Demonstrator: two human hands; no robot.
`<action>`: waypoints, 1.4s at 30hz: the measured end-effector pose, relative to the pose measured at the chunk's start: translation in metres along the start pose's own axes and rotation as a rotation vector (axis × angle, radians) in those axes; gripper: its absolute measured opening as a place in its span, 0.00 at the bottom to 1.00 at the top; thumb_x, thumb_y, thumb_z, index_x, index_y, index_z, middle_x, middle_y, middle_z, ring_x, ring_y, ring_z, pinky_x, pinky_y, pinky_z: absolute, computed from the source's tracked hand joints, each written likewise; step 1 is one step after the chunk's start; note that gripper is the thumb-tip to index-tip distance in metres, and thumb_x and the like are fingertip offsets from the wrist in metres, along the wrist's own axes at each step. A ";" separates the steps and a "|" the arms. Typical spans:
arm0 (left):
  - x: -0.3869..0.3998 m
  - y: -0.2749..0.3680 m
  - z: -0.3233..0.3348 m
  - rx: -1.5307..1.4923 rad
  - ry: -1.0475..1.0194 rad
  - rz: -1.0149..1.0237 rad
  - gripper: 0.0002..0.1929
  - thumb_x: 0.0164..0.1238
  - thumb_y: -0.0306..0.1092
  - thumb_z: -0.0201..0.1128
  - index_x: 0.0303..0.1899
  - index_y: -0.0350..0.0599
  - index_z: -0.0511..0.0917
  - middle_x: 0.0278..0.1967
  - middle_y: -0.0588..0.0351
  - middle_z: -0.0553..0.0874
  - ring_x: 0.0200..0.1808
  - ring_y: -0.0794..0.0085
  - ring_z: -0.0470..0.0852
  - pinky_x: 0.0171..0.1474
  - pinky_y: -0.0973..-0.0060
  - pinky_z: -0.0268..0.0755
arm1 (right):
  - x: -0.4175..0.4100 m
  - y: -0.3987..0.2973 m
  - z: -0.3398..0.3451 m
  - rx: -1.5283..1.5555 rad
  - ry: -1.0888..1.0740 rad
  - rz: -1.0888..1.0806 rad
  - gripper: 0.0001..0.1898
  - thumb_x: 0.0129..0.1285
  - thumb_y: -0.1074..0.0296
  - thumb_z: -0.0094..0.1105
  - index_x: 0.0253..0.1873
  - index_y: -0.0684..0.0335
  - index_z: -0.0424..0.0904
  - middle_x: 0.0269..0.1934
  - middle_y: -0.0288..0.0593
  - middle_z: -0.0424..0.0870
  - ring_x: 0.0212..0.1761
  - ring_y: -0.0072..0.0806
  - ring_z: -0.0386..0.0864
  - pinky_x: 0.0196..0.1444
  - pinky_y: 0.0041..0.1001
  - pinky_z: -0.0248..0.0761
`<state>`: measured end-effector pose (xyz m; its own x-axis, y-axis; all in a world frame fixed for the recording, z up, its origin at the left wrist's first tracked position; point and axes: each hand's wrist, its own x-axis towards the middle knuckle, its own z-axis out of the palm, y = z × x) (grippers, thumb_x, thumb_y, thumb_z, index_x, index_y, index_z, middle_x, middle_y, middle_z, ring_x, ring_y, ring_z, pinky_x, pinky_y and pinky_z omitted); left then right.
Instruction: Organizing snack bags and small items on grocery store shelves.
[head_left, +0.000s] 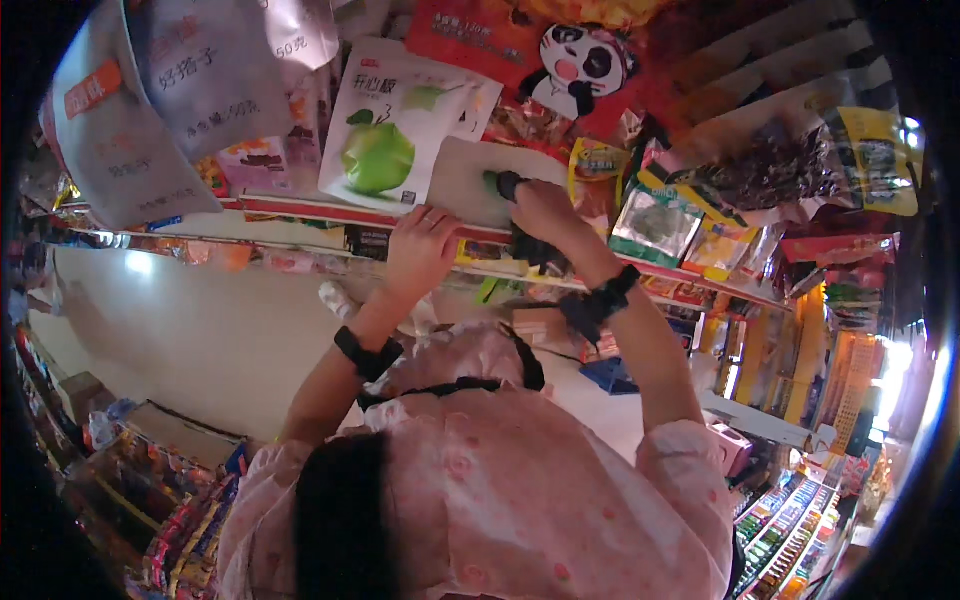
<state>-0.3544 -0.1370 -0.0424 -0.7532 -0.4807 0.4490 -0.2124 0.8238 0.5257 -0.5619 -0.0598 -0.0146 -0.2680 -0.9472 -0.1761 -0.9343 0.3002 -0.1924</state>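
Observation:
My right hand (536, 210) is at a pale, flat sheet or packet (469, 180) leaning on the shelf, its fingers closed around a small dark object (508, 184) beside a green spot. What the dark object is, I cannot tell. My left hand (426, 236) rests at the red shelf edge (315, 210), fingertips near the lower edge of that pale sheet; whether it grips anything is unclear. Just left of the sheet stands a white snack pouch (379, 135) with a green fruit picture. On the other side is a yellow-edged packet (596, 180). Black bands circle both wrists.
White pouches (142, 150) stand at upper left, and a red bag with a panda (480, 37) lies behind. Green-edged packets (656, 225) and a dark-filled clear bag (780, 165) fill the right side. Below are lower shelves, a cardboard box (544, 330) and pale floor (180, 322).

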 end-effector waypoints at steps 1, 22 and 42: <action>0.004 -0.001 0.000 0.015 -0.006 0.004 0.09 0.48 0.26 0.61 0.34 0.41 0.79 0.34 0.55 0.81 0.39 0.61 0.78 0.43 0.65 0.73 | 0.009 -0.001 -0.004 0.054 -0.014 0.055 0.16 0.57 0.60 0.54 0.33 0.72 0.79 0.34 0.60 0.81 0.38 0.52 0.80 0.44 0.44 0.72; 0.009 -0.005 -0.009 -0.054 -0.090 -0.047 0.05 0.52 0.24 0.58 0.33 0.40 0.78 0.35 0.51 0.81 0.42 0.56 0.78 0.48 0.62 0.72 | 0.006 -0.010 -0.003 -0.048 -0.005 -0.023 0.10 0.51 0.68 0.54 0.32 0.69 0.81 0.33 0.60 0.82 0.36 0.52 0.81 0.42 0.44 0.74; 0.013 -0.009 -0.014 -0.106 -0.182 0.029 0.12 0.47 0.23 0.57 0.38 0.40 0.78 0.39 0.49 0.80 0.45 0.54 0.77 0.50 0.62 0.71 | 0.020 -0.028 -0.004 -0.019 -0.021 0.058 0.13 0.53 0.66 0.52 0.32 0.71 0.80 0.31 0.59 0.81 0.35 0.52 0.81 0.41 0.45 0.74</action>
<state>-0.3534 -0.1546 -0.0309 -0.8603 -0.3867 0.3323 -0.1293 0.7959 0.5915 -0.5417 -0.0880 -0.0091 -0.3172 -0.9255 -0.2071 -0.9217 0.3523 -0.1625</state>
